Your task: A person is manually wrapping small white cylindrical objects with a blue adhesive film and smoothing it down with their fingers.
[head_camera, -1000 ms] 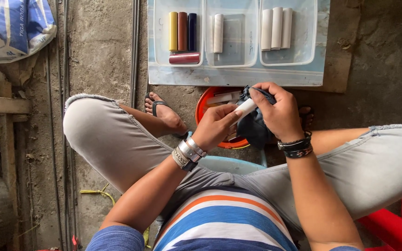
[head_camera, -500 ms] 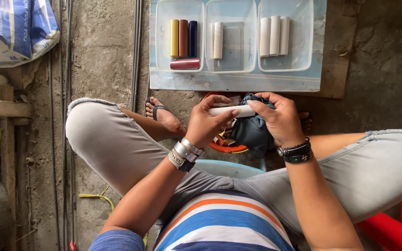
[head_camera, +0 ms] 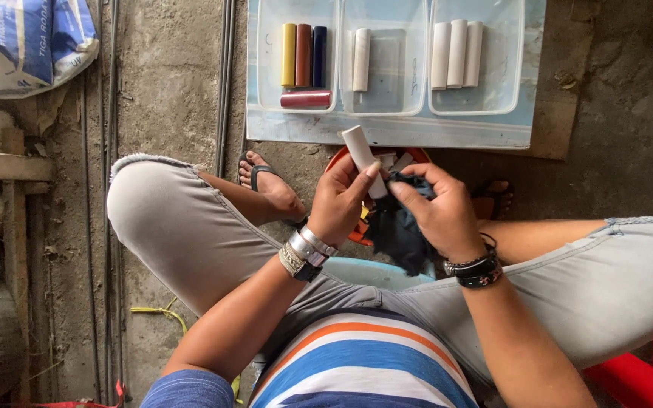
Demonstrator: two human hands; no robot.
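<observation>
My left hand [head_camera: 345,200] grips a short white tube [head_camera: 363,156] that points up and away from me. My right hand [head_camera: 436,211] holds a dark cloth [head_camera: 398,230] bunched against the tube's lower end. Both hands hover over an orange bowl [head_camera: 339,160] on the floor that holds more white tubes [head_camera: 391,160]. Ahead, three clear plastic trays rest on a pale board: the left tray [head_camera: 270,91] holds yellow, brown, dark blue and red tubes, the middle tray [head_camera: 406,83] one white tube, the right tray [head_camera: 504,83] three white tubes.
My knees spread to either side, with a sandalled foot [head_camera: 266,185] at the left and another [head_camera: 493,198] at the right. A blue and white sack [head_camera: 32,45] lies at top left. Cables [head_camera: 107,189] run along the concrete floor. A red plastic edge [head_camera: 636,378] shows at bottom right.
The white tube has swung from lying level between my hands to pointing up and away, and the cloth has moved to its lower end.
</observation>
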